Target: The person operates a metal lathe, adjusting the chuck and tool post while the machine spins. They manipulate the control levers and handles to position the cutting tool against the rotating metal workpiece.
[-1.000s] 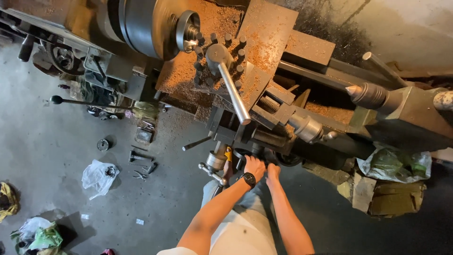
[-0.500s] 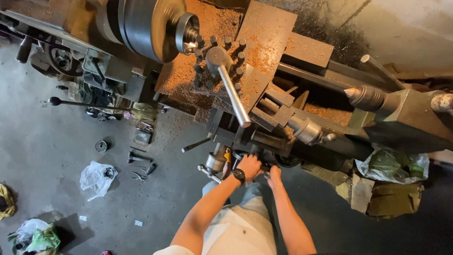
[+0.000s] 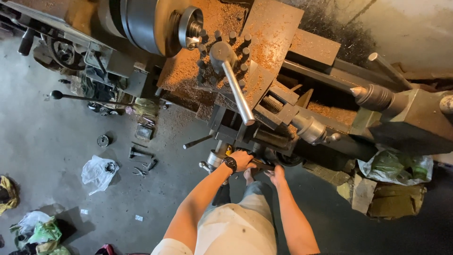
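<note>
**shopnoob:** what are your hands actually on there?

**me:** A dark lever [image 3: 262, 165] low on the front of the lathe carriage [image 3: 245, 132], just under the apron. My left hand [image 3: 241, 159], the one with the black watch [image 3: 230, 164], has its fingers wrapped shut around the near end of it. My right hand [image 3: 275, 175] sits at the other end, fingers a bit spread, touching it. Can't tell if that one is really gripping.

**shopnoob:** and that shiny bar above?

**me:** That's the long steel handle [image 3: 237, 96] on the tool post, sticking out toward me over the chip-covered carriage. The chuck [image 3: 151, 23] is up left, the tailstock [image 3: 401, 111] off right. On the floor to my left there's a white plastic bag [image 3: 98, 172] and some loose hand tools [image 3: 141, 160].
</note>
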